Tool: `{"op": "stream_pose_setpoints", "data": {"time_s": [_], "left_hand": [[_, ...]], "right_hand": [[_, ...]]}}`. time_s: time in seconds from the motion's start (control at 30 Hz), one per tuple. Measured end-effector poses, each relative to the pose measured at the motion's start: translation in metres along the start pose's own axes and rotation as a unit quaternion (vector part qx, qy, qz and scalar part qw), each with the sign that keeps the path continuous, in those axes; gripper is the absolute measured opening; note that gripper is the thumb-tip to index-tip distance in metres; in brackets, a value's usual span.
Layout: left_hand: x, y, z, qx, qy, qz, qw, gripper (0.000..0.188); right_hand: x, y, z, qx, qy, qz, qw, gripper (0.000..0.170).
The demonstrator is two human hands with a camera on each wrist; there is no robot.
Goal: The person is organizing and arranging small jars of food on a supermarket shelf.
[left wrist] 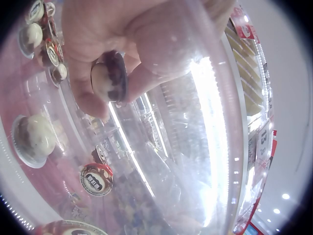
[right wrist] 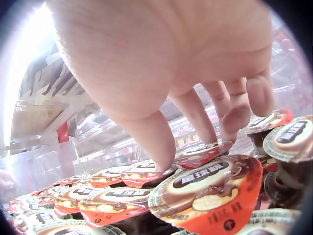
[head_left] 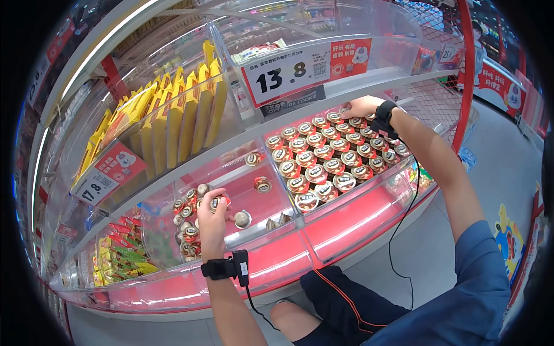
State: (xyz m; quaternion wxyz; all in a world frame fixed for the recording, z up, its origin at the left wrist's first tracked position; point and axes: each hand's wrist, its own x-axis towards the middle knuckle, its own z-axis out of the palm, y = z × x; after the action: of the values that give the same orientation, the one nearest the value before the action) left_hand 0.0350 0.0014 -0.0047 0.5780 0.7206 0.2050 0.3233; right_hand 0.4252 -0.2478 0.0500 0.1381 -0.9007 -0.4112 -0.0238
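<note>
My left hand (head_left: pixel 212 226) pinches a small chocolate cup (left wrist: pixel 108 78) between thumb and fingers, above the left compartment. Loose chocolate cups (head_left: pixel 190 232) lie jumbled beside that hand, some upside down. One upturned cup (head_left: pixel 242 218) lies just right of the thumb. At the far back of the right compartment, my right hand (head_left: pixel 365 106) reaches down over upright cups set in close rows. In the right wrist view, its thumb and fingers close around the lid edge of a chocolate cup (right wrist: pixel 203 152). Printed foil lids with red tabs face upward across the rows (head_left: pixel 333 166).
A clear divider (head_left: pixel 283 181) separates the compartments. Yellow packets (head_left: pixel 173 115) fill an upper bin on the left. A price sign (head_left: pixel 288 74) hangs over the back shelf edge. Red mesh (head_left: pixel 447 109) borders the right side. Cables trail from both wrist cameras.
</note>
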Motion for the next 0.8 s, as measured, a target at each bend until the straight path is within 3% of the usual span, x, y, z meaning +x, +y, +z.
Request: {"op": "stream_pose_setpoints", "data": {"time_s": [0.07, 0.13, 0.17, 0.2, 0.23, 0.3, 0.37, 0.4, 0.43, 0.5, 0.6, 0.63, 0.73, 0.8], "left_hand": [[0.003, -0.003, 0.001, 0.000, -0.016, 0.005, 1.000, 0.021], [0.008, -0.014, -0.003, -0.006, -0.004, 0.017, 1.000, 0.022], [0.015, -0.026, -0.006, 0.053, 0.005, 0.069, 0.996, 0.025], [0.006, -0.011, -0.003, 0.040, 0.016, 0.022, 0.999, 0.026], [0.006, -0.013, 0.000, 0.014, 0.025, 0.035, 0.999, 0.030], [0.013, -0.025, 0.000, 0.035, 0.082, 0.054, 0.995, 0.044], [0.010, -0.018, 0.001, -0.040, 0.099, 0.049, 0.993, 0.054], [0.039, -0.053, 0.011, 0.025, 0.142, 0.134, 0.980, 0.056], [0.068, -0.084, 0.027, 0.051, 0.214, 0.157, 0.963, 0.060], [0.039, -0.045, 0.015, 0.014, 0.144, 0.057, 0.988, 0.062], [0.044, -0.052, 0.018, 0.034, 0.122, 0.043, 0.991, 0.065], [0.044, -0.055, 0.021, 0.055, 0.168, 0.074, 0.981, 0.048], [0.039, -0.048, 0.019, 0.039, 0.165, 0.086, 0.982, 0.023], [0.019, -0.026, 0.010, -0.007, 0.104, 0.065, 0.992, 0.016]], "right_hand": [[-0.003, 0.000, 0.001, 0.029, 0.021, -0.007, 0.999, 0.057], [-0.015, -0.018, -0.011, -0.024, 0.007, 0.019, 1.000, 0.059], [-0.017, -0.018, -0.013, -0.028, 0.016, 0.003, 0.999, 0.058], [-0.020, -0.043, -0.024, -0.051, -0.057, 0.097, 0.992, 0.058], [-0.006, -0.011, -0.012, -0.003, 0.000, -0.018, 1.000, 0.063], [0.018, 0.028, 0.004, 0.075, 0.045, -0.082, 0.993, 0.057], [0.017, 0.015, -0.001, 0.077, 0.046, -0.116, 0.989, 0.051], [0.009, -0.001, -0.008, 0.069, 0.042, -0.127, 0.989, 0.049], [-0.004, -0.024, -0.012, 0.053, 0.036, -0.138, 0.988, 0.046], [-0.058, -0.078, -0.023, 0.032, 0.051, -0.165, 0.985, 0.042], [-0.105, -0.102, -0.022, 0.027, 0.096, -0.215, 0.972, 0.037], [-0.118, -0.113, -0.020, 0.038, 0.090, -0.217, 0.971, 0.036], [-0.142, -0.142, -0.025, 0.037, 0.073, -0.216, 0.973, 0.033], [-0.149, -0.148, -0.025, 0.053, 0.076, -0.240, 0.966, 0.032]]}}
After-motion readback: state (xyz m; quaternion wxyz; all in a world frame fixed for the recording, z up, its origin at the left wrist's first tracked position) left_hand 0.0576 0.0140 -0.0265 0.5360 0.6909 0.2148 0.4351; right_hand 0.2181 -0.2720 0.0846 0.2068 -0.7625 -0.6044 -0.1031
